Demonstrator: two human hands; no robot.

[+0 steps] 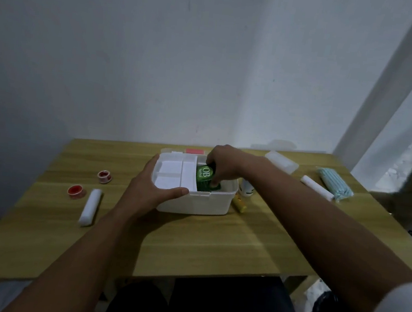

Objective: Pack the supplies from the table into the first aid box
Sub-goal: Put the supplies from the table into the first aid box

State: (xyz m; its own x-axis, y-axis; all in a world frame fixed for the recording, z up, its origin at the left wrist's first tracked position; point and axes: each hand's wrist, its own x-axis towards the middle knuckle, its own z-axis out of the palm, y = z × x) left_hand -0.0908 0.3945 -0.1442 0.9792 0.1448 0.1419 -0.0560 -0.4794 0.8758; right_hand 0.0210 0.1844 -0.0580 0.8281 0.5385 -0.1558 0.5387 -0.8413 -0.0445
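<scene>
Two bare forearms reached out over the pale wooden table (190, 250) from where the person sat. On the left part of the tabletop lay a white rolled bandage (90, 206), its long axis running away from the person and leaning slightly right. Just beside its far end sat a small red-centred tape roll (76, 191), and a second one like it (105, 176) lay a little farther back.

At the middle stood the white plastic first aid box (194, 204), open at the top, with a white divided tray (175, 175) filling its left part. The left hand (149, 190) lay spread against the box's near left corner, thumb along the front rim, fingers up the left wall. The right hand (224, 164) came down from above into the right compartment, fingers closed around a green packet with white "OB" lettering (204, 174); the packet stood tilted, lettering turned sideways, its lower end inside the box.

Beside the box's right wall lay a small yellow tube (239, 205) and a white bottle (246, 188). Farther right lay a white roll (317, 188), angled, then a stack of light-blue face masks (334, 184). Beyond them sat a clear plastic lid (281, 162).
</scene>
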